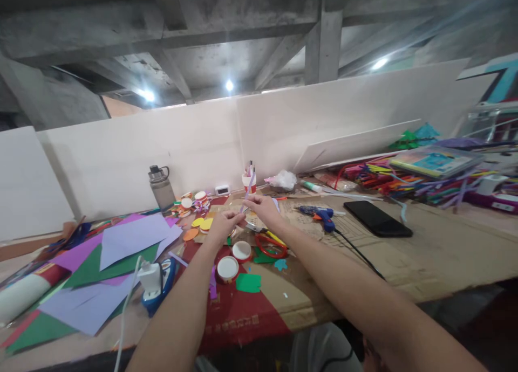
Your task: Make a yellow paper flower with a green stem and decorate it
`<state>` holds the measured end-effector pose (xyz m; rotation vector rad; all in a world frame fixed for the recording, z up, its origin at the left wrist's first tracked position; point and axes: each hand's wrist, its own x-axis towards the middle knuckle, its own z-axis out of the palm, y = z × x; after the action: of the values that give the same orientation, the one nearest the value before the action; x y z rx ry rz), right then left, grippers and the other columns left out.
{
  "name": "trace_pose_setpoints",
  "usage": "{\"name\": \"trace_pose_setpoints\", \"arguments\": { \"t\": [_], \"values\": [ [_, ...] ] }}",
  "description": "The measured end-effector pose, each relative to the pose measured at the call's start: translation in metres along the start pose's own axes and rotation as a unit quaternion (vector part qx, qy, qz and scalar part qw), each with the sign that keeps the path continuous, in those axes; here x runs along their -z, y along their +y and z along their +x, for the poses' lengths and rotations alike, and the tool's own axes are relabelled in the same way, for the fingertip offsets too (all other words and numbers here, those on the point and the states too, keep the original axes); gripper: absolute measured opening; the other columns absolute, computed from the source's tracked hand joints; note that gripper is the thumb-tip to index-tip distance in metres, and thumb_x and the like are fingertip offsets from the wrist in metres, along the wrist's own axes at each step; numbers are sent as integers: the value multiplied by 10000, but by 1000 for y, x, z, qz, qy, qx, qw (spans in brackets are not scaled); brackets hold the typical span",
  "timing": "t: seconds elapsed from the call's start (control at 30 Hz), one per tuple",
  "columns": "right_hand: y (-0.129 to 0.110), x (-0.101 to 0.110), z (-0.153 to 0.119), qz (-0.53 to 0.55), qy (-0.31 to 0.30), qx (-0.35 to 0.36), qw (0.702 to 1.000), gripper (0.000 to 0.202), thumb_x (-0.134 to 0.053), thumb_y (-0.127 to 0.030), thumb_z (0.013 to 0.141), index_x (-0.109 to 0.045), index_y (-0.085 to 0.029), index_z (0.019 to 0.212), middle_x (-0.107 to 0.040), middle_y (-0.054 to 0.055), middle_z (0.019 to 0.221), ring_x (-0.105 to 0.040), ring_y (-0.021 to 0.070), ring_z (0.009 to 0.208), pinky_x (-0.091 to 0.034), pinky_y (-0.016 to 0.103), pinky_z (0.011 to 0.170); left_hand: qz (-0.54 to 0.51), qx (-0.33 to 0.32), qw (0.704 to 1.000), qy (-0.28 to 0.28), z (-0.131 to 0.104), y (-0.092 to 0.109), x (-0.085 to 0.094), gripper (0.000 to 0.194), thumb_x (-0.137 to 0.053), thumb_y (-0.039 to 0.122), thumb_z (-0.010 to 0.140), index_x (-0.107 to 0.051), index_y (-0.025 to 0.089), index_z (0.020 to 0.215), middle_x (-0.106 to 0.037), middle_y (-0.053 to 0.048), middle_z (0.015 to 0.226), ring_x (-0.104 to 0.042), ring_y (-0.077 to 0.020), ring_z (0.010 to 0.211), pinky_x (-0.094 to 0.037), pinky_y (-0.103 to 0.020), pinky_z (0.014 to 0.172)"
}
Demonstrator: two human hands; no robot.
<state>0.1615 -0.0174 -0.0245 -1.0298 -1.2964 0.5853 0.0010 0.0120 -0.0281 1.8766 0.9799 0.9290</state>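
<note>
Over the middle of the cardboard-covered table, a thin light-purple strip (248, 187) stands up from between my two hands. My left hand (225, 224) is closed in a pinch at its lower end. Just right of it and a little higher, my right hand (262, 208) also pinches the strip, its fingertips close to the left ones. Whether the strip is paper or something fuzzy is too blurred to tell. Below my hands lie scissors with red and yellow handles (272, 246), two round white-topped tubs (227, 268), and a cut green piece (248, 282).
A glue gun (324, 217) with a black cord and a phone (377, 219) lie to the right. Coloured sheets (133, 238) and a blue power strip (158, 291) are at left. A bottle (161, 190) and a pen cup (249, 182) stand behind. Colourful sticks (372, 177) fill the back right.
</note>
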Motion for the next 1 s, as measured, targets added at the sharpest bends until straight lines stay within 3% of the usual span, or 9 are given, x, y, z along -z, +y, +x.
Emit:
{"name": "trace_pose_setpoints", "arguments": {
  "t": [0.23, 0.37, 0.67, 1.0],
  "values": [
    [4, 0, 1, -13, -37, 0, 999, 192, -625, -351, 711, -654, -167, 666, -628, -4, 656, -539, 143, 660, -412, 284, 689, -85, 30, 996, -9, 0, 1, -3, 414, -677, 553, 698, -744, 163, 823, -705, -34, 671, -502, -117, 487, -357, -237, 476],
    [6, -5, -1, 0, -51, 1, 999, 193, -622, -353, 708, -635, -169, 649, -614, -10, 640, -525, 134, 638, -404, 278, 672, -60, 21, 998, 13, 2, -1, -2, 388, -674, 540, 693, -736, 162, 757, -686, -26, 620, -484, -116, 474, -333, -239, 472],
    [-3, 4, 0, 61, 27, -25, 997, 245, -659, -405, 679, -657, -161, 676, -570, -15, 626, -474, 126, 613, -365, 271, 629, 38, -35, 998, 34, 3, -2, 0, 285, -633, 438, 751, -724, 185, 660, -710, -27, 640, -600, -160, 606, -415, -266, 644],
    [0, 23, 15, 117, 89, -37, 988, 289, -695, -440, 633, -657, -157, 674, -460, -49, 534, -362, 96, 527, -277, 252, 519, 88, -21, 995, 32, 2, -3, -4, 254, -624, 403, 752, -723, 179, 685, -706, -19, 620, -597, -153, 580, -418, -258, 606]
  ]
}}
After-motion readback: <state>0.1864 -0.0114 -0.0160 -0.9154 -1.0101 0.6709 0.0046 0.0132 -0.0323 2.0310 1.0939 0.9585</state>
